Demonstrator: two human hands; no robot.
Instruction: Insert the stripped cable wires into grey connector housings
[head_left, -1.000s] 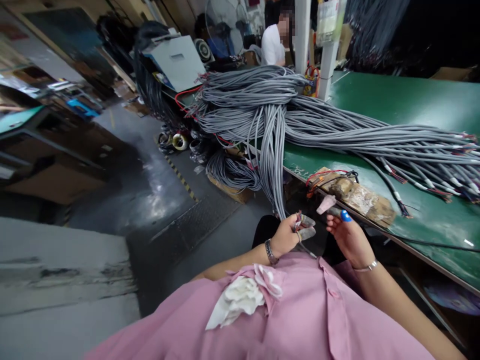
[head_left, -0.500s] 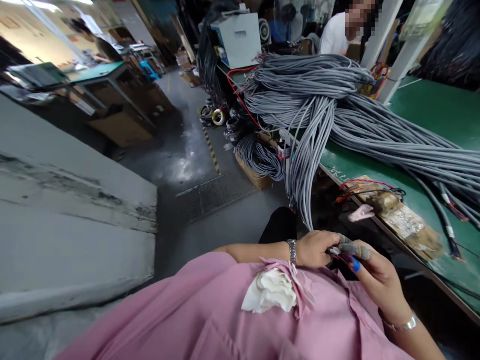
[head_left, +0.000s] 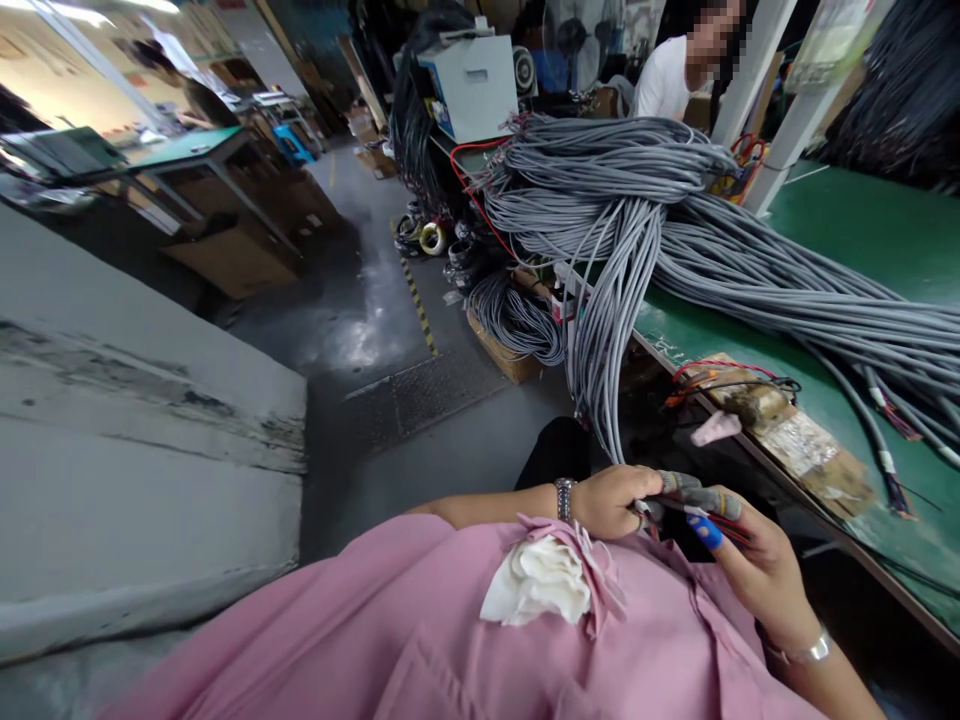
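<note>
In the head view, you are in a workshop with a grey floor [head_left: 480, 410] and a pale panel [head_left: 150, 470] on your left, while a green bench [head_left: 847, 225] runs along your right and a person in a white shirt [head_left: 664, 80] is beyond the cables. Your 2 hands were apart 1 second ago; now they have come together in front of your pink shirt [head_left: 337, 610], so both are at the same small group of thin wires [head_left: 731, 530]. Your left hand [head_left: 611, 500] has its fingers curled around the wire ends, and your right hand [head_left: 776, 560] pinches the red and dark strands between its blue-wrapped thumb and a grey-covered finger. Exactly where the 2 grips meet is hard to tell. Grey cables [head_left: 615, 330] hang over the bench edge just beyond your left hand, and the larger cable bundle [head_left: 810, 280] lies across the bench top. At the near edge, a pink clip [head_left: 716, 428] sits beside a taped block [head_left: 810, 450], a little beyond your right hand. That edge slants close past your right forearm, leaving little side room there; the open floor is on your left, between the panel and the hanging cables.
</note>
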